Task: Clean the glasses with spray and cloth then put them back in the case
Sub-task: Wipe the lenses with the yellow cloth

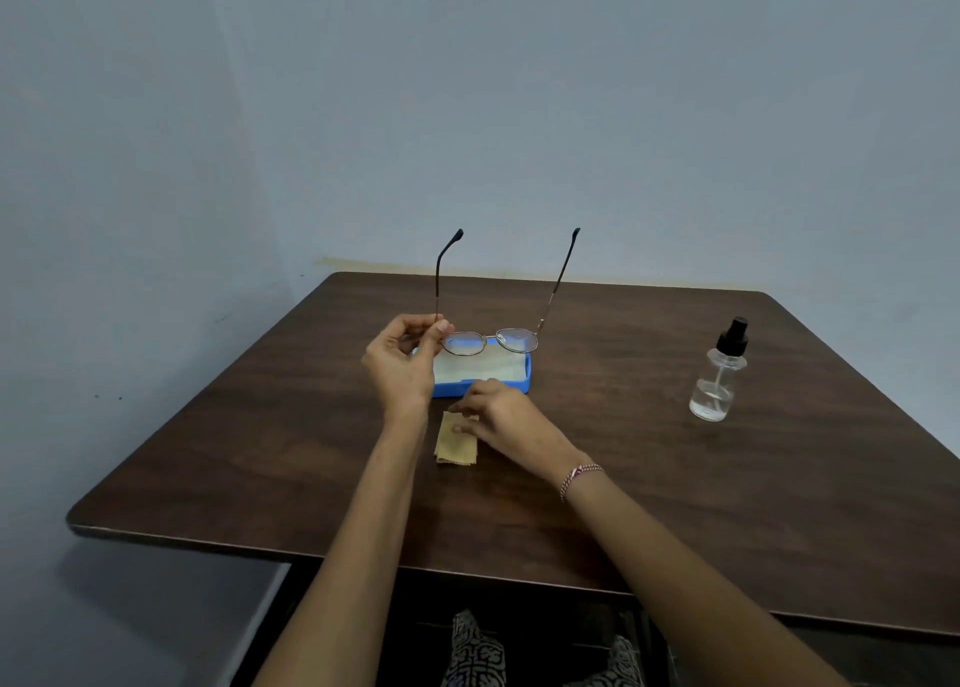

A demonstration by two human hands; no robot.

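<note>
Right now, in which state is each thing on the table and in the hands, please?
glasses: temples unfolded, held above the case by the left hand.
case: open, on the table.
cloth: lying on the table, right hand touching it.
spray bottle: upright, untouched, partly filled.

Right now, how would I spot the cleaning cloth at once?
On the dark brown wooden table, look just nearer than the open blue glasses case. The small tan cloth lies there, pinched by fingers of the right hand. Unlike its neighbours, it is soft, flat fabric.
</note>
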